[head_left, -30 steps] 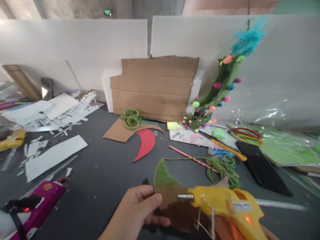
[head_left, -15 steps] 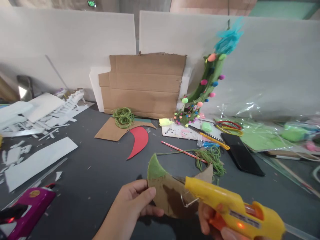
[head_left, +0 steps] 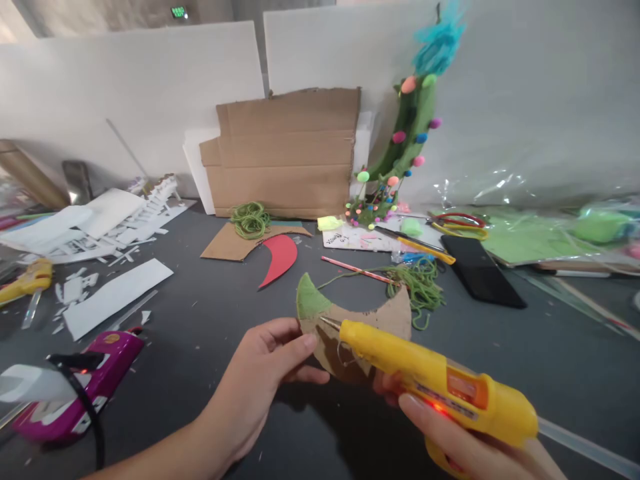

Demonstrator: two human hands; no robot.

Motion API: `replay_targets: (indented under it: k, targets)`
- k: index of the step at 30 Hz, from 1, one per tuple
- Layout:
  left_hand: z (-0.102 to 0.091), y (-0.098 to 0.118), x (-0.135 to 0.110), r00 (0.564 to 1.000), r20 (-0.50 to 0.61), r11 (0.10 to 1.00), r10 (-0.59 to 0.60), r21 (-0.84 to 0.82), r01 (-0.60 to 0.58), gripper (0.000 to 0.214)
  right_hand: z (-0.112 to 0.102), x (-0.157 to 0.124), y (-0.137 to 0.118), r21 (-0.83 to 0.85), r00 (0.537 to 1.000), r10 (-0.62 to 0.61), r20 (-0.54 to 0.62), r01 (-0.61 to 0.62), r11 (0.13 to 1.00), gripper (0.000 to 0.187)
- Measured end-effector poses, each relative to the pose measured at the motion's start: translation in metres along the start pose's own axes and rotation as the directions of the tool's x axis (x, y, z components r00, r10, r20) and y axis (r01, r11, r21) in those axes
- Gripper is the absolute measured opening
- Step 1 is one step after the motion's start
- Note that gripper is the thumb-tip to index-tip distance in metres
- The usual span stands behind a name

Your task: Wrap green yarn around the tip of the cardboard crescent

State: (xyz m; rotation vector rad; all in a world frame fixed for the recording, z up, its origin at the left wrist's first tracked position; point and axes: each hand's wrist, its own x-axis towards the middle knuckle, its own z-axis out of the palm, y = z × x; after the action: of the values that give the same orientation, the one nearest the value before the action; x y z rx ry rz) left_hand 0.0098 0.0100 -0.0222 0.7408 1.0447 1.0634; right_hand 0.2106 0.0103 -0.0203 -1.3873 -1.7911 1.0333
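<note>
Between thumb and fingers, my left hand (head_left: 273, 363) pinches the left edge of a crescent-shaped cardboard piece (head_left: 387, 319). Green yarn (head_left: 311, 298) covers the crescent's left tip; the rest is bare brown card. My right hand (head_left: 450, 430) is wrapped round a yellow glue gun (head_left: 435, 373), with a clear glue stick poking from its back. Its metal nozzle points left, at the card just below the yarn-covered part; whether it touches I cannot tell. A strand of yarn runs from the crescent to a green yarn bundle (head_left: 417, 283) behind it.
Beyond lie a red crescent (head_left: 280, 259), a pink striped stick (head_left: 355, 270), a utility knife (head_left: 425, 249), a black phone (head_left: 483, 272) and scissors (head_left: 460, 225). A purple power strip (head_left: 95, 380) and white scraps are on the left. A pom-pom-covered green crescent (head_left: 417, 137) stands behind.
The glue gun has moved left, bringing its nozzle near the yarn edge on the crescent. The whole view has shifted, showing more of the table's left side. My left hand keeps its pinch.
</note>
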Motion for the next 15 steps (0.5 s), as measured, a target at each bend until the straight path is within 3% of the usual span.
replay_targets:
  k: [3, 10, 15]
  targets:
    - [0.001, -0.002, -0.001, 1.0, -0.014, 0.999, 0.001, 0.036, 0.0, 0.019, 0.002, 0.0, 0.002, -0.048, 1.0, 0.002, -0.018, -0.003, 0.999, 0.035]
    - [-0.002, -0.004, -0.001, 1.0, 0.007, 0.997, 0.016, 0.08, -0.016, 0.016, 0.008, 0.001, -0.003, 0.007, 1.0, -0.017, -0.025, 0.017, 1.0, 0.014]
    - [-0.001, -0.005, 0.0, 1.0, -0.007, 0.996, 0.018, 0.091, -0.018, 0.014, 0.012, 0.002, -0.012, 0.044, 0.998, 0.024, -0.064, -0.021, 0.999, 0.012]
